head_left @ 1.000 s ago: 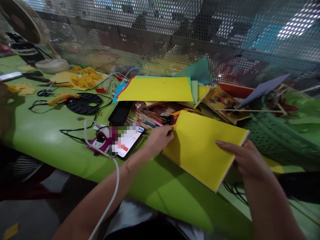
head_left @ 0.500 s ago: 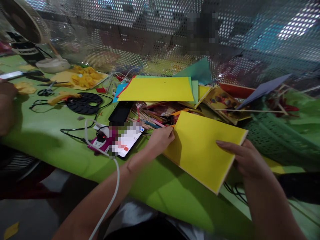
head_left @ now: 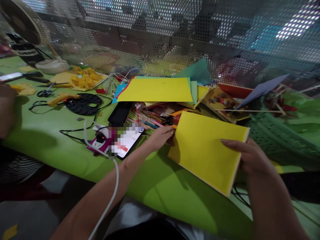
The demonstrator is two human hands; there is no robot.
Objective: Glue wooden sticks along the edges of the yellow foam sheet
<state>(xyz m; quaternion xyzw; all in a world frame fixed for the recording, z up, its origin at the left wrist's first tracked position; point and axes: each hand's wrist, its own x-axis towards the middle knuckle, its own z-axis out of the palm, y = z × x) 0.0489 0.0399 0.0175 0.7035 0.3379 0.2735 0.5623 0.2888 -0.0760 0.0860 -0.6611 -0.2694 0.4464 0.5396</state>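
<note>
A flat yellow board (head_left: 205, 153) with pale edges is held up at a tilt over the green table's front part. My right hand (head_left: 250, 155) grips its right edge, the thumb lying across the yellow face and the other fingers hidden behind. At the left edge, my left hand (head_left: 162, 137) has its fingers closed on the border; the fingertips are partly hidden. Just left of that hand lies a phone with a lit screen (head_left: 132, 143). Behind the board are thin wooden sticks (head_left: 145, 116) and a stack of coloured sheets with a yellow sheet (head_left: 155, 90) on top.
A magenta power strip (head_left: 100, 143) with a white cable (head_left: 113, 193) is at the left. Farther off are a dark phone (head_left: 120, 112), a black round palette (head_left: 83, 104), scissors (head_left: 46, 91) and a fan (head_left: 22, 21). A green basket (head_left: 280, 140) stands right; another person's hand (head_left: 7, 103) shows at far left.
The yellow board has shifted slightly right and tilted a little more, its lower corner moving right. My right hand has moved with it; my left hand stays at the left edge.
</note>
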